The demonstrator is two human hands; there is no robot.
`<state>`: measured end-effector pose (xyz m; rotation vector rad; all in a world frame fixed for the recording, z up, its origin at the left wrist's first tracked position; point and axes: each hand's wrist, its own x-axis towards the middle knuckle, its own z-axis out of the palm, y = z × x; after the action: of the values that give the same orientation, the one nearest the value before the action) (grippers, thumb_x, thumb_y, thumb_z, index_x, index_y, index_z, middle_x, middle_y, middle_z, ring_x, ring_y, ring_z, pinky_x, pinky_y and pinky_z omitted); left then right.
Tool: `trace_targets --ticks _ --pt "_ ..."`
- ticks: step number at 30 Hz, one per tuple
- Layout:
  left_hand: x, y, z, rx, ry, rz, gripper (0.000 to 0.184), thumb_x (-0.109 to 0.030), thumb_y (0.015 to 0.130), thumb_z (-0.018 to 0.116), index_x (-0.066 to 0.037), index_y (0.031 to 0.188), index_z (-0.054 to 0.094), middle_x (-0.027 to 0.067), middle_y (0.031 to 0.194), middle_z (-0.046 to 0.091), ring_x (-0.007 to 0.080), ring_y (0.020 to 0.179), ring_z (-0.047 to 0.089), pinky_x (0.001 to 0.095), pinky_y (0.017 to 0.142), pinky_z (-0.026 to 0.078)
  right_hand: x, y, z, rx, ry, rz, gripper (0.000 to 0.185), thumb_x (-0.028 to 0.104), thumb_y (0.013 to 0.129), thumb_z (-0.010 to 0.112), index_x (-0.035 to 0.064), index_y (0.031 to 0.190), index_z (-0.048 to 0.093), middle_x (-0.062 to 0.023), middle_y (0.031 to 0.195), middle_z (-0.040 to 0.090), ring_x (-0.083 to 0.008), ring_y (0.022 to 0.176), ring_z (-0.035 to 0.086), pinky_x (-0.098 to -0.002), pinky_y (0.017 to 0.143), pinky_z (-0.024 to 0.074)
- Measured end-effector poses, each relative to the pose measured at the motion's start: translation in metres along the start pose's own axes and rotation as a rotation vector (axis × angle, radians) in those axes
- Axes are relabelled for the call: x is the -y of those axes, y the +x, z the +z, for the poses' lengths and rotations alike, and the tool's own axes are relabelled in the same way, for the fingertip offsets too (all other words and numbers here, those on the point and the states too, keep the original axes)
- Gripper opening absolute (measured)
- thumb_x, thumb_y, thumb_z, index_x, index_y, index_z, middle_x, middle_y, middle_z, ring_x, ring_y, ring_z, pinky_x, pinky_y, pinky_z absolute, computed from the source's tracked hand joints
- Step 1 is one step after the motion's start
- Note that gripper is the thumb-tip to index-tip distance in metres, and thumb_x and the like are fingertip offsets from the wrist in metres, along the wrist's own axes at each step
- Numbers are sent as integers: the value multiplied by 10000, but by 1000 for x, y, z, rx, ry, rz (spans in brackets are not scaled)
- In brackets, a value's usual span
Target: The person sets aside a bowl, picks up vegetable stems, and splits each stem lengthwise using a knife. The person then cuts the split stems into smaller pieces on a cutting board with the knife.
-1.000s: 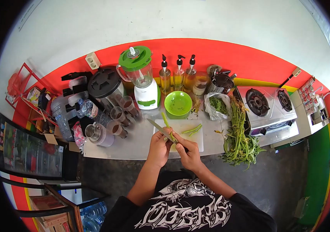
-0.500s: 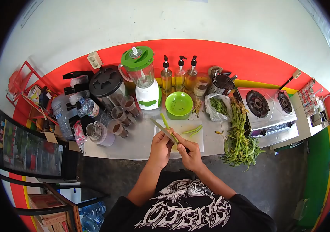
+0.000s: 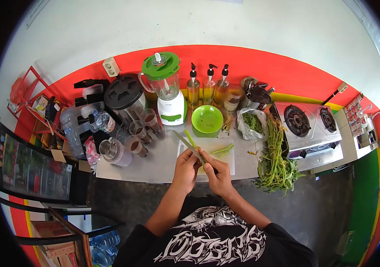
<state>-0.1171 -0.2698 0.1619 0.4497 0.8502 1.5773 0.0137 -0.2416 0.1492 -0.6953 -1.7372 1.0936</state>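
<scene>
Over the near edge of the white cutting board, my two hands work close together. My left hand is closed on a green vegetable stem, whose light end sticks out past the fingers. In my right hand is a knife, its blade pointing up and left, across and beside the stem. The fingers partly hide the handle and the stem's lower part. Several cut green pieces lie on the board to the right of my hands. A green bowl stands just beyond the board.
A blender, pump bottles and glasses of brown powder stand behind and left. At right are a bag of chopped greens, a bundle of long greens hanging over the counter edge, and a gas stove.
The knife has shifted slightly between my hands, and the green part seen by my right fingers is now less visible. Both hands stay in nearly the same place; the view moved a little.
</scene>
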Motion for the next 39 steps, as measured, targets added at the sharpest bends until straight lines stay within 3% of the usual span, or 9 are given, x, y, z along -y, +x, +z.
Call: trace_targets --ticks 5,7,14,16,22,26,28,32,39 --pt "-6 6 -4 2 -20 -63 137 -156 1019 558 -47 1045 638 -14 875 620 79 794 553 258 757 459 0 -2 -5 18 21 96 383 123 1009 559 -7 1369 580 -121 780 630 -148 675 528 -293 659 455" --pt "-10 8 -4 -22 75 -23 121 -155 1009 582 -53 1009 647 -31 812 585 67 732 498 238 700 418 -7 -4 -2 -3 37 1 430 237 1047 518 -24 1387 556 17 650 402 -70 596 353 -252 535 306" --pt "-8 6 1 -62 46 0 143 -187 1009 596 -60 965 646 -35 814 582 58 725 489 227 692 418 -6 -5 -4 14 71 5 451 253 1044 527 -16 1405 539 18 660 453 -69 600 379 -250 542 325" --pt "-8 6 -3 -10 145 34 171 -214 1018 588 -55 980 642 -36 837 593 52 731 502 227 705 432 -1 -4 -8 48 65 116 408 137 998 573 -15 1377 569 -82 742 576 -123 664 493 -279 643 436" --pt "-7 7 -1 -32 112 6 209 -246 1033 566 -50 1029 636 -27 877 611 64 765 561 242 736 461 -8 -6 -8 75 87 113 413 133 997 575 -13 1383 563 -96 770 618 -127 678 524 -279 663 450" --pt "-4 4 4 -36 97 32 209 -244 1039 557 -48 1040 631 -23 887 611 68 763 561 243 739 461 -4 -3 -7 68 50 81 411 132 998 574 -12 1383 563 -101 771 621 -129 679 525 -281 661 452" --pt "-3 4 7 -86 92 21 201 -227 1044 545 -45 1049 628 -24 894 611 67 764 550 239 733 450 -9 -4 -6 50 71 29 445 234 1033 551 -9 1405 543 -2 703 497 -81 628 419 -253 570 365" --pt "3 4 7 -136 119 19 199 -216 1049 529 -43 1049 627 -36 867 592 61 737 519 236 701 427 -7 -1 -4 28 80 25 442 231 1032 553 -9 1403 546 -4 701 494 -80 627 417 -253 566 362" --pt "6 8 -5 18 211 76 170 -209 1042 541 -58 1074 611 -10 963 604 88 866 592 281 809 486 -7 1 -7 25 71 60 440 225 1030 549 -10 1402 546 -2 704 484 -82 629 407 -250 569 358"
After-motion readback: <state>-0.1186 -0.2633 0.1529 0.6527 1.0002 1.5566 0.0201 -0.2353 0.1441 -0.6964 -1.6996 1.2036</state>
